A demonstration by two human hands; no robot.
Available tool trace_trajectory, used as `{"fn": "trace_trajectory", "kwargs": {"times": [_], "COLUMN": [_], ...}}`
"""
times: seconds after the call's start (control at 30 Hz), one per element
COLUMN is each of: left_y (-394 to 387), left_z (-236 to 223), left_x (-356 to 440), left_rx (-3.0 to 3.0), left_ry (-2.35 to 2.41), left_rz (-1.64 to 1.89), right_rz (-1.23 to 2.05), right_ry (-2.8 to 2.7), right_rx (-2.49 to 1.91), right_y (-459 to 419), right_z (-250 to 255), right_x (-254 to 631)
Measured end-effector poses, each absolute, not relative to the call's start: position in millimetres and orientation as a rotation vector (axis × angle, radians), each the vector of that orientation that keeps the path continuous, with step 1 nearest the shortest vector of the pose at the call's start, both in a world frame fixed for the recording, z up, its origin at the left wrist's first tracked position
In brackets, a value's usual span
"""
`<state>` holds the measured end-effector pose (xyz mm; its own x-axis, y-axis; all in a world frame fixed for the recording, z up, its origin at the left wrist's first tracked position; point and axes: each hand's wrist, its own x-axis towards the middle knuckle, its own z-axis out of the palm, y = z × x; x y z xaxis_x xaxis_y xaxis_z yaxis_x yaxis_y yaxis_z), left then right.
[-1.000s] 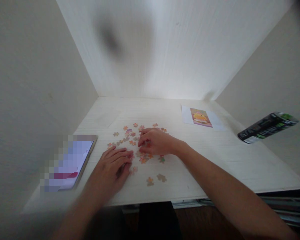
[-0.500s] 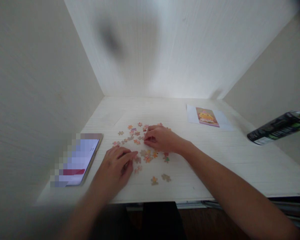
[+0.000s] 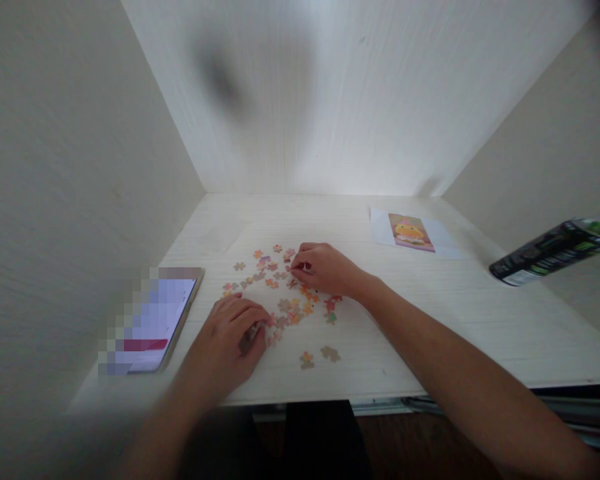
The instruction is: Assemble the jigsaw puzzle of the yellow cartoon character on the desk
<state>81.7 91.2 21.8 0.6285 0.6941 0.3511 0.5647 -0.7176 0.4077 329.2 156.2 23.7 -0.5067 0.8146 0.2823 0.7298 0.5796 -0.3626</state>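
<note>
Many small jigsaw puzzle pieces (image 3: 271, 283), grey-backed or printed in orange, pink and yellow, lie loosely spread on the white table. My right hand (image 3: 325, 268) is over the far right of the spread, its thumb and index finger pinched on a small puzzle piece (image 3: 288, 262) that the fingertips mostly cover. Closer to me on the left, my left hand (image 3: 237, 333) rests on the table with curled fingers. Its thumb and index finger close at a pinkish puzzle piece (image 3: 272, 320), partly hidden. Two pieces, a grey one (image 3: 331, 353) and an orange one (image 3: 307, 361), lie apart near the front edge.
A phone or tablet (image 3: 163, 320) with a lit, partly blurred screen lies at the left. A sheet with a yellow cartoon picture (image 3: 411, 231) lies at the back right. A black and green can (image 3: 545, 257) stands at the right. Pale panels (image 3: 330, 133) enclose the table.
My right hand has shifted slightly away from me, uncovering more yellow and orange pieces beneath it. My left index finger has curled down towards the thumb. The view has moved slightly.
</note>
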Motion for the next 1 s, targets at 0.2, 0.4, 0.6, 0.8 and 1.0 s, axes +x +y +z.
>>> {"fn": "trace_trajectory", "kwargs": {"times": [0.2, 0.4, 0.6, 0.8, 1.0], "left_y": [92.2, 96.3, 97.7, 93.6, 89.9], "left_z": [19.2, 12.9, 14.2, 20.0, 20.9], "left_x": [81.7, 81.1, 81.2, 82.4, 80.5], "left_rx": [2.654, 2.693, 2.653, 2.563, 2.494], "left_ry": [1.024, 0.988, 0.968, 1.019, 1.046], "left_rz": [0.780, 0.848, 0.814, 0.695, 0.693], "right_rz": [0.223, 0.177, 0.289, 0.303, 0.297], "right_ry": [-2.170, -1.782, -1.824, -1.993, -2.077], "right_rx": [-1.352, -1.556, -1.617, -1.613, -1.536], "right_y": [171.8, 192.8, 196.8, 193.5, 186.8], "right_z": [19.2, 6.6, 2.5, 2.5, 7.8], "right_x": [350.2, 379.5, 385.5, 380.2, 371.2]}}
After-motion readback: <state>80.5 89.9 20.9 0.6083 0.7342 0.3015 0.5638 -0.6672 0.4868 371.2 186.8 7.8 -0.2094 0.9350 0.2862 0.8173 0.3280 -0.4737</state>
